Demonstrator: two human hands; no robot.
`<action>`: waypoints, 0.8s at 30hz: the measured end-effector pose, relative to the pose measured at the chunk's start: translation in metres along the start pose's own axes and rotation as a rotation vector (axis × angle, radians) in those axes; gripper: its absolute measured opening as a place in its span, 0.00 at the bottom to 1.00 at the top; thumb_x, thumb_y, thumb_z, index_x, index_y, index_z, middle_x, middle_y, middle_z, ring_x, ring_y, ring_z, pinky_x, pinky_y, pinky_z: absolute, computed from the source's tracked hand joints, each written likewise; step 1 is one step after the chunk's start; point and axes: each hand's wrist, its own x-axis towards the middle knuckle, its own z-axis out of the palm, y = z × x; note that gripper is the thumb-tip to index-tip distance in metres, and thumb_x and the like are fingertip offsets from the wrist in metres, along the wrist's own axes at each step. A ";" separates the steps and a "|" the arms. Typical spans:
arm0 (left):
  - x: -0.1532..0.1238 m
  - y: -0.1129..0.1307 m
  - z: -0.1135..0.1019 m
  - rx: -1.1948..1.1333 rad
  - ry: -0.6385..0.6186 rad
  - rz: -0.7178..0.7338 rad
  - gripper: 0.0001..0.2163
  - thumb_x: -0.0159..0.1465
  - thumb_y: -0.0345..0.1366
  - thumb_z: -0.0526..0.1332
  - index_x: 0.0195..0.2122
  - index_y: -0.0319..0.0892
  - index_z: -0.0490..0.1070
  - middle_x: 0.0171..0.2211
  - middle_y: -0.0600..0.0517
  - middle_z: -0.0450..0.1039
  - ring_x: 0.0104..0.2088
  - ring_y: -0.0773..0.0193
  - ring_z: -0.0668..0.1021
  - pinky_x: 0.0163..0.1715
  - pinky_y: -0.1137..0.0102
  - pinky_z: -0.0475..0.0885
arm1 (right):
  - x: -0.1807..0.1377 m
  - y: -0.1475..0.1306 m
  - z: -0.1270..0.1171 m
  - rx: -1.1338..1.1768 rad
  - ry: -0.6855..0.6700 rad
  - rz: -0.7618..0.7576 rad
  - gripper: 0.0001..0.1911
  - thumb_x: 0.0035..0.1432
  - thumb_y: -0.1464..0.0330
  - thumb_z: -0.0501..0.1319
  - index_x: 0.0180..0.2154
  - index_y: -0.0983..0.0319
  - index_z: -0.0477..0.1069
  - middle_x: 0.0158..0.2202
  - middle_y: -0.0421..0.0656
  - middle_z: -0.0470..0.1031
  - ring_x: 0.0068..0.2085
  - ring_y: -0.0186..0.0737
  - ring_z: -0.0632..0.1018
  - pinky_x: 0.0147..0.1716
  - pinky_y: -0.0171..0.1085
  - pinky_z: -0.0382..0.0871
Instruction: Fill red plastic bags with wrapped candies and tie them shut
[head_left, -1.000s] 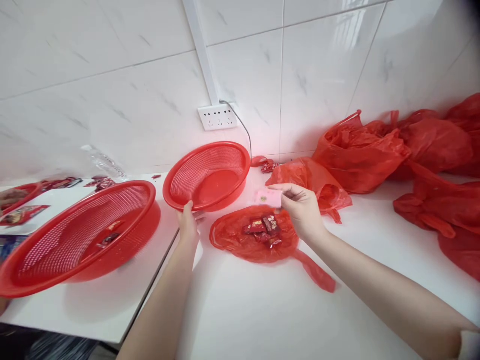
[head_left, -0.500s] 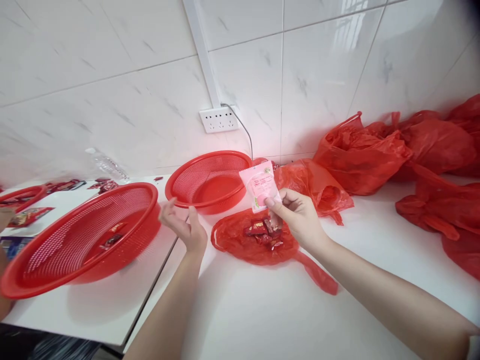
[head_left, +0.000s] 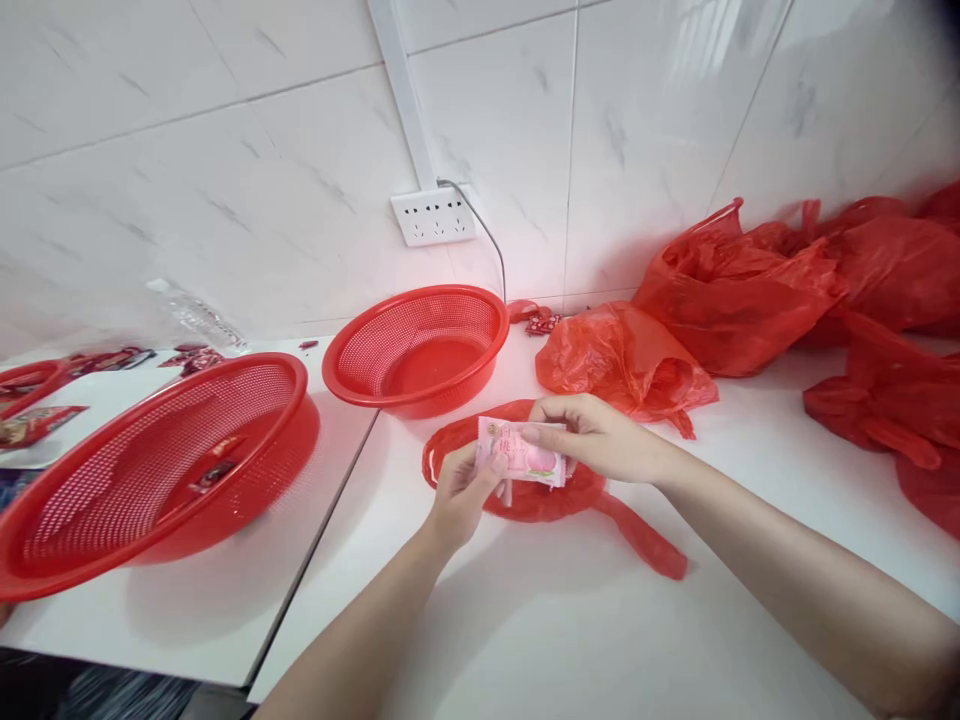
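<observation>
Both hands hold a small pink sweet packet [head_left: 520, 459] flat above an opened red plastic bag [head_left: 450, 450] lying on the white counter. My left hand [head_left: 461, 497] pinches the packet's left end, and my right hand [head_left: 592, 436] grips its right end from above. The bag's contents are hidden behind the packet and hands. Just beyond the bag stands a small red mesh basket [head_left: 418, 345], which looks empty.
A larger red mesh basket [head_left: 142, 470] with a few wrapped sweets sits on the left table, across a gap from the counter. Several crumpled red bags [head_left: 742, 290] pile at the back right. A wall socket [head_left: 433, 215] with a cable is above. More wrappers lie far left.
My left hand left the small basket's rim and came to the packet. My right hand lifted the packet upright, then lowered it flat over the bag. Both hands now hold it.
</observation>
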 end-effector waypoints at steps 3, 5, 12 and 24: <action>0.000 -0.004 0.001 0.056 -0.047 -0.023 0.15 0.64 0.42 0.59 0.23 0.40 0.67 0.18 0.54 0.66 0.20 0.69 0.70 0.22 0.71 0.65 | 0.003 0.006 0.002 -0.007 -0.013 -0.006 0.17 0.62 0.55 0.56 0.29 0.62 0.66 0.26 0.38 0.69 0.26 0.32 0.70 0.25 0.32 0.64; 0.001 -0.007 0.002 0.081 -0.051 -0.055 0.16 0.65 0.42 0.59 0.21 0.39 0.67 0.17 0.54 0.67 0.20 0.69 0.69 0.23 0.71 0.65 | 0.005 0.008 0.003 -0.028 -0.009 -0.010 0.17 0.62 0.56 0.57 0.28 0.62 0.66 0.25 0.38 0.68 0.26 0.32 0.70 0.25 0.32 0.64; 0.001 -0.012 0.004 -0.028 -0.019 -0.166 0.16 0.63 0.41 0.59 0.20 0.40 0.65 0.16 0.56 0.65 0.18 0.70 0.69 0.20 0.72 0.63 | 0.006 0.010 0.004 -0.060 -0.011 0.054 0.14 0.60 0.58 0.59 0.29 0.62 0.67 0.25 0.38 0.69 0.25 0.33 0.71 0.24 0.32 0.65; 0.001 -0.009 0.007 0.092 -0.002 -0.199 0.14 0.61 0.35 0.57 0.18 0.41 0.63 0.14 0.57 0.63 0.16 0.70 0.69 0.19 0.74 0.64 | 0.007 0.015 0.010 -0.134 -0.017 0.042 0.12 0.61 0.60 0.59 0.31 0.62 0.69 0.27 0.39 0.73 0.27 0.33 0.73 0.25 0.32 0.65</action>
